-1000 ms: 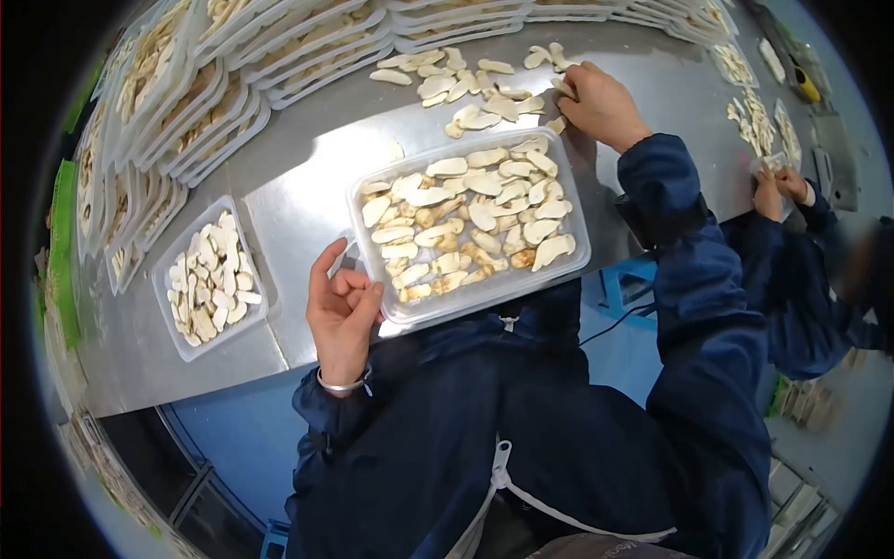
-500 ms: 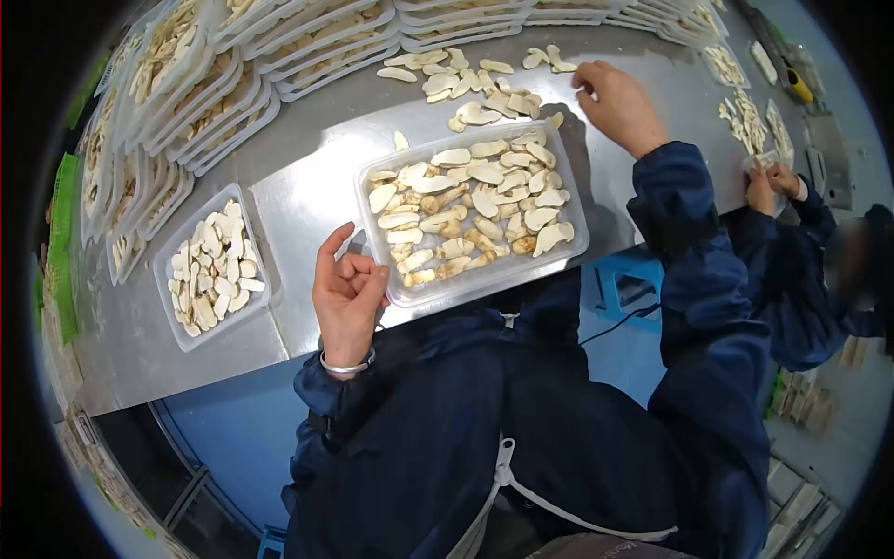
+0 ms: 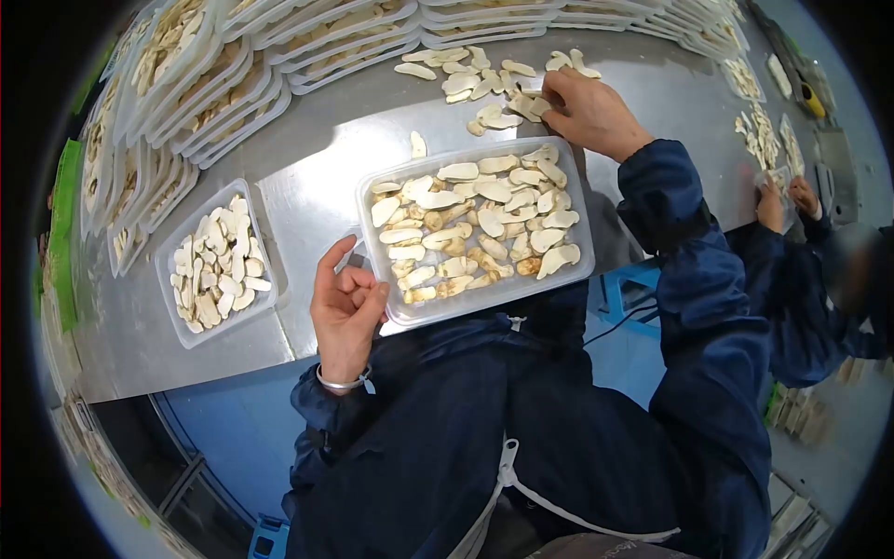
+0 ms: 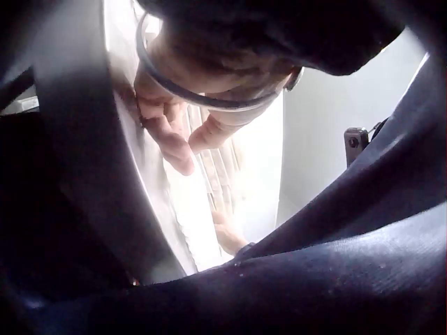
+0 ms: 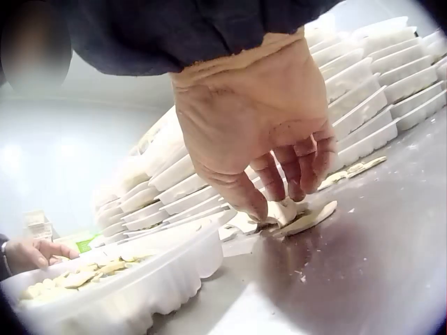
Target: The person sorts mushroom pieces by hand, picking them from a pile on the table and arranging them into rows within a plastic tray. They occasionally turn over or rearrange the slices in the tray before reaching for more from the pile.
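Note:
A clear plastic tray (image 3: 477, 300) of sliced mushrooms (image 3: 458, 265), laid in rows, sits at the table's front edge. My left hand (image 3: 345, 312) rests beside its left side, fingers loosely bent and thumb tip right at the rim. In the left wrist view that thumb and forefinger come close together with nothing between them. Beyond the tray's far right corner, my right hand (image 3: 596, 114) reaches down to a loose pile of mushroom slices (image 3: 486, 82). The right wrist view shows its thumb and fingertips pinching a pale mushroom slice (image 5: 283, 211), with another slice (image 5: 311, 219) lying just under it.
A smaller tray (image 3: 191, 340) of slices stands left on the metal table (image 3: 317, 186). Stacked filled trays (image 3: 349, 42) line the back and left. One stray slice (image 3: 418, 144) lies behind the large tray. Another person's hands (image 3: 771, 205) work at the right.
My right hand lifted away to the right of the loose slices, then came back left and down onto them. The left hand stays beside the tray. The head view shifts slightly.

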A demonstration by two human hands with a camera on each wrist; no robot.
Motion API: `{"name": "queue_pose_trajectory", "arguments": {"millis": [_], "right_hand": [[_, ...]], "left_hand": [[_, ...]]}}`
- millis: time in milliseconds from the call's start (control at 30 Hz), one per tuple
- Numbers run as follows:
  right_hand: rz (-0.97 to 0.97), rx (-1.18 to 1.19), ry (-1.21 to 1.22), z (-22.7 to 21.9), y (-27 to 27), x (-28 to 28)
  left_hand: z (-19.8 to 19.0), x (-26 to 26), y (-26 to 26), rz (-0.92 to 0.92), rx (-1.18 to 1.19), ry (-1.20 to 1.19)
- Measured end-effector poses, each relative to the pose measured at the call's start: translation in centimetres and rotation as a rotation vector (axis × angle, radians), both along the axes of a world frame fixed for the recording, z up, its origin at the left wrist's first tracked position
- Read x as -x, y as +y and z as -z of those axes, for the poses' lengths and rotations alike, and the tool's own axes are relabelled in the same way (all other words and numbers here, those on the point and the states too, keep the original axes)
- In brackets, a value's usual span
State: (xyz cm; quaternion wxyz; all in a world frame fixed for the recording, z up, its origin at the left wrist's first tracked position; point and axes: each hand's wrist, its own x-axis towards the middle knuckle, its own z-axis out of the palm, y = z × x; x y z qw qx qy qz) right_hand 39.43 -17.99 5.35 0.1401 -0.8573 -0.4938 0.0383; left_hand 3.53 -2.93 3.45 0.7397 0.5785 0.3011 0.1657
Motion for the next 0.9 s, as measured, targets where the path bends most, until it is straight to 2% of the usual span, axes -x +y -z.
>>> {"name": "queue_pose_trajectory", "arguments": {"millis": [167,267,300,400,567,900], "right_hand": [[0.003,-0.16,0.084,-0.4,-1.3,-0.3],[0.023,-0.175,0.164,-3.0,-1.9,2.4],[-0.072,-0.233,0.174,-3.8,-2.0,4.1],[-0.197,-0.15,0.196,-4.1,-1.9,8.4],[-0.194,-0.038,0.18,-3.2,-0.6,12.0],[-0.234,0.015,0.176,-1.3,0.9,13.9]], "left_hand": [[0.9,0.0,0.1,0.008,0.012,-0.05],[1.1,-0.4,0.3,0.017,0.001,-0.05],[1.2,-0.5,0.4,0.025,-0.008,-0.053],[1.7,-0.9,0.5,0.048,-0.034,-0.06],[1.6,-0.7,0.7,0.066,-0.052,-0.031],[1.6,-0.6,0.9,0.092,-0.075,-0.021]]}}
